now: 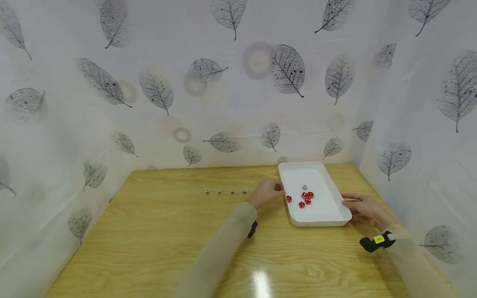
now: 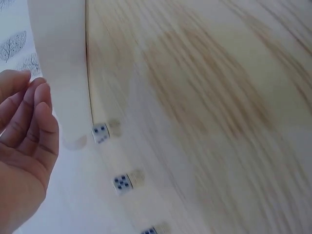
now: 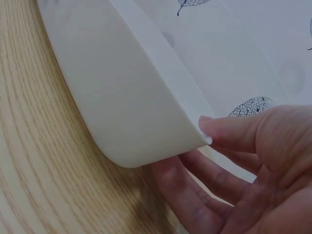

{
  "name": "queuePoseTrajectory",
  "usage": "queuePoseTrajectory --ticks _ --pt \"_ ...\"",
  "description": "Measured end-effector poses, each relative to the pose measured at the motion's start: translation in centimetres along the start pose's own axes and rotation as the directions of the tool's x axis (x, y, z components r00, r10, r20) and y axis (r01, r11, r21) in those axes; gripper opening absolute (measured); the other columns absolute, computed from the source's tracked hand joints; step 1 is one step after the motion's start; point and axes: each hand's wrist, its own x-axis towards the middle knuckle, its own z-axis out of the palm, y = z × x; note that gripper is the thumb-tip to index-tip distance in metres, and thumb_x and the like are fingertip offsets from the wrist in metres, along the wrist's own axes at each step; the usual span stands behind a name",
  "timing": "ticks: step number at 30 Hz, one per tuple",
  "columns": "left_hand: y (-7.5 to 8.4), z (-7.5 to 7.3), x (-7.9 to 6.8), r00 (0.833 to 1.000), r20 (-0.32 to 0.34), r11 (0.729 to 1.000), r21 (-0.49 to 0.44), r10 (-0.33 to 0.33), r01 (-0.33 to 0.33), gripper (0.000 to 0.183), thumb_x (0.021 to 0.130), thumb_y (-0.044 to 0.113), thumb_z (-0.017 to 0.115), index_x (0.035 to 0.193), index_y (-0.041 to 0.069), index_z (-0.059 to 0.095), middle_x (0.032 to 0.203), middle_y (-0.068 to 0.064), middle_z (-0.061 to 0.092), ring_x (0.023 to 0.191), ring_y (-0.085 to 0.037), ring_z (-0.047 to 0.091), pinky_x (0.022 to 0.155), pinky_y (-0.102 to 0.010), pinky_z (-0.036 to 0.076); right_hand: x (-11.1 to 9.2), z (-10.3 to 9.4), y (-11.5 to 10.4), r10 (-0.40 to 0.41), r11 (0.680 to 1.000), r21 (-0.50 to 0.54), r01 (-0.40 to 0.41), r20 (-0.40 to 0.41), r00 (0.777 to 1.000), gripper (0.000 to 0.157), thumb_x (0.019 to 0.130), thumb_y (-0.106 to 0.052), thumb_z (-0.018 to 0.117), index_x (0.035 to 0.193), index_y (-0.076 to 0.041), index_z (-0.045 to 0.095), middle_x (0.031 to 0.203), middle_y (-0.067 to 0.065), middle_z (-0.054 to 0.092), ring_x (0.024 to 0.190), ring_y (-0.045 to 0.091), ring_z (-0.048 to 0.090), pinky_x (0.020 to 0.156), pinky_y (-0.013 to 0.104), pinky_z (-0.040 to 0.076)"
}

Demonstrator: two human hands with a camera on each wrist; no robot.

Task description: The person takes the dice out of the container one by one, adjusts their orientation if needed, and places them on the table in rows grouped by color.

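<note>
A white tray (image 1: 320,215) lies at the right of the table, holding several red dice (image 1: 307,201) and one white die (image 1: 304,187). At its near right corner my right hand (image 1: 367,209) grips the rim, thumb on the edge and fingers below, as the right wrist view shows. My left hand (image 1: 266,192) is at the tray's left rim, fingertips overlapping it close to a red die (image 1: 288,199). Its fingers curve loosely in the left wrist view, with nothing visible between them. Left of this hand, several small white dice (image 1: 232,191) form a row.
The wooden table (image 1: 156,240) is backed and flanked by a pale curtain (image 1: 223,107) printed with leaves. Its right side hangs close to my right forearm. Dark wrist devices (image 1: 376,241) are strapped to both arms.
</note>
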Motion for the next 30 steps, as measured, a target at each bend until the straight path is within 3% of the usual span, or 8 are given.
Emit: queuePoseTrajectory --ticks 3,6,10,13,18,21,25,30 --pt "0.9 0.7 0.7 1.000 -0.029 1.000 -0.020 -0.009 0.008 0.009 0.092 0.018 0.069 0.085 0.013 0.069 0.082 0.005 0.066 0.073 -0.005 0.057 0.064 -0.016 0.047 0.1 0.1 0.0 0.004 1.000 -0.001 -0.004 -0.009 1.000 0.071 0.099 -0.027 0.058 0.153 0.002 0.022 0.130 0.020 0.057 0.090 0.010 0.065 0.078 0.032 0.058" --pt "2.1 1.4 1.7 0.999 -0.045 1.000 -0.003 -0.011 0.011 0.006 0.093 0.018 0.067 0.089 0.014 0.069 0.083 0.006 0.065 0.073 -0.004 0.057 0.063 -0.016 0.047 0.2 0.0 0.1 -0.001 1.000 -0.016 0.001 -0.011 1.000 0.071 0.100 -0.028 0.056 0.153 0.002 0.021 0.141 0.030 0.045 0.092 0.009 0.065 0.079 0.032 0.058" --pt "3.3 2.4 2.8 1.000 0.008 0.998 0.068 -0.009 0.009 0.015 0.094 0.016 0.065 0.108 0.013 0.070 0.093 0.004 0.067 0.076 -0.004 0.058 0.063 -0.014 0.049 0.3 0.0 0.1 0.004 1.000 -0.017 -0.004 -0.017 1.000 0.072 0.100 -0.030 0.057 0.154 0.001 0.021 0.146 0.032 0.037 0.093 0.010 0.065 0.080 0.033 0.058" --pt "3.8 3.1 3.5 0.997 0.072 0.989 0.147 0.009 -0.020 0.029 0.094 0.013 0.064 0.122 0.014 0.067 0.107 0.002 0.069 0.087 -0.005 0.062 0.072 -0.015 0.050 0.4 0.0 0.0 0.011 1.000 -0.019 -0.011 -0.022 1.000 0.072 0.099 -0.029 0.057 0.153 0.002 0.022 0.140 0.030 0.045 0.091 0.010 0.065 0.079 0.033 0.058" --pt "4.2 4.1 4.4 0.991 0.134 0.967 0.253 0.000 -0.035 0.039 0.094 0.006 0.060 0.132 0.016 0.062 0.128 0.002 0.065 0.115 -0.009 0.060 0.097 -0.021 0.048 0.3 0.1 0.1 0.017 1.000 -0.012 -0.017 -0.018 1.000 0.071 0.100 -0.027 0.057 0.153 0.003 0.021 0.129 0.019 0.057 0.090 0.010 0.065 0.078 0.032 0.057" --pt "4.5 4.6 4.8 0.983 0.179 0.942 0.334 -0.033 -0.029 0.048 0.094 0.005 0.060 0.139 0.019 0.055 0.138 0.005 0.058 0.125 -0.009 0.055 0.105 -0.021 0.043 0.3 0.2 0.3 0.011 1.000 -0.001 -0.011 -0.008 1.000 0.071 0.100 -0.027 0.057 0.153 0.003 0.021 0.130 0.020 0.057 0.091 0.010 0.065 0.079 0.033 0.057" --pt "4.8 5.1 5.1 0.970 0.231 0.884 0.464 -0.071 -0.046 0.056 0.096 0.012 0.060 0.147 0.025 0.044 0.151 0.008 0.043 0.132 -0.010 0.049 0.109 -0.022 0.039 0.6 0.3 0.5 -0.006 1.000 -0.008 0.006 -0.007 1.000 0.071 0.099 -0.028 0.057 0.153 0.002 0.022 0.135 0.023 0.053 0.092 0.010 0.065 0.079 0.033 0.058" --pt "5.2 5.4 5.1 0.964 0.243 0.846 0.532 -0.112 -0.036 0.055 0.099 0.016 0.055 0.150 0.030 0.038 0.158 0.011 0.031 0.138 -0.014 0.043 0.110 -0.029 0.041 0.7 0.0 0.6 -0.024 1.000 -0.010 0.024 0.001 1.000 0.072 0.099 -0.029 0.058 0.153 0.003 0.022 0.127 0.015 0.059 0.092 0.011 0.066 0.079 0.032 0.058"
